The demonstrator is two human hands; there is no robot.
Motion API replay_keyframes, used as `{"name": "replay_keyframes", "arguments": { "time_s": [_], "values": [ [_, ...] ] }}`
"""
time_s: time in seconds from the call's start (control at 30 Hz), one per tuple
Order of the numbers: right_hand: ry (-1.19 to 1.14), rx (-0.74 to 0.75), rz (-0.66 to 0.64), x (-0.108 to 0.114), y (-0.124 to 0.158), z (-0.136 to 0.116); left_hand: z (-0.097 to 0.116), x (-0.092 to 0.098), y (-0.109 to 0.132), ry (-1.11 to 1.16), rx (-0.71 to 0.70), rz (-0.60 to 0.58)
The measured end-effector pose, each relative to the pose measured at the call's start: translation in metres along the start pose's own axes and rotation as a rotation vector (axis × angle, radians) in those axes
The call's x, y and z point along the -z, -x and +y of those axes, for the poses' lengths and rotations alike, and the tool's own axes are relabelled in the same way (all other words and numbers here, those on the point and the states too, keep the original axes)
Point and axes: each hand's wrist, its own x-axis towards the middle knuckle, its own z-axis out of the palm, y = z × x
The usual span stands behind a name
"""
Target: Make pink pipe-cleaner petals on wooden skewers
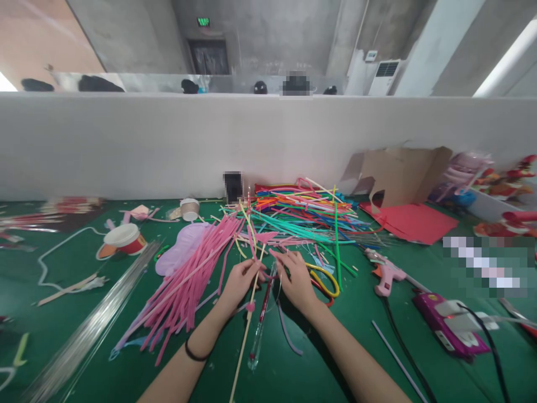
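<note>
My left hand [241,280] is closed around a thin wooden stick [242,354], which slants down toward the table's near edge. A small pink tuft [250,307] sits on the stick below my fingers, and pink fuzzy pieces show just above them. My right hand [297,280] is close by on the right, fingers bent and pinched at a pink pipe cleaner [273,253]; its far end is hidden by the fingers. Under and between my hands lies a narrow clear plastic packet [257,338] with something red inside. A black band [196,352] circles my left wrist.
Pink pipe cleaners [201,263] lie left, beside a lilac shape [181,249] and thin wires [100,319]. A colourful pipe cleaner heap [302,210] is behind. At right are a pink glue gun [388,275], a purple power strip [436,324] and red sheets [415,222]. A white partition [168,140] stands behind.
</note>
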Motion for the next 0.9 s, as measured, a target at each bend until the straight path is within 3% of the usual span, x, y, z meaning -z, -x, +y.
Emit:
{"name": "replay_keyframes", "arguments": {
  "time_s": [0.13,0.27,0.5,0.6,0.77,0.9],
  "values": [
    [-0.104,-0.194,0.075,0.000,-0.003,0.012,0.002,0.001,0.005,-0.334,-0.134,0.094],
    [-0.306,-0.357,0.064,0.004,-0.009,0.029,0.008,0.002,0.011,-0.576,-0.270,0.159],
    [-0.475,-0.402,0.262,-0.002,-0.009,0.031,0.012,0.009,0.009,-0.491,-0.295,0.305],
    [-0.474,-0.379,0.219,-0.001,-0.009,0.026,0.009,0.012,0.006,-0.428,-0.289,0.318],
    [-0.286,-0.304,0.156,0.003,-0.009,0.021,0.004,0.010,0.004,-0.335,-0.260,0.297],
    [-0.336,-0.337,0.179,0.001,-0.008,0.023,0.003,0.008,0.005,-0.276,-0.247,0.273]
  ]
}}
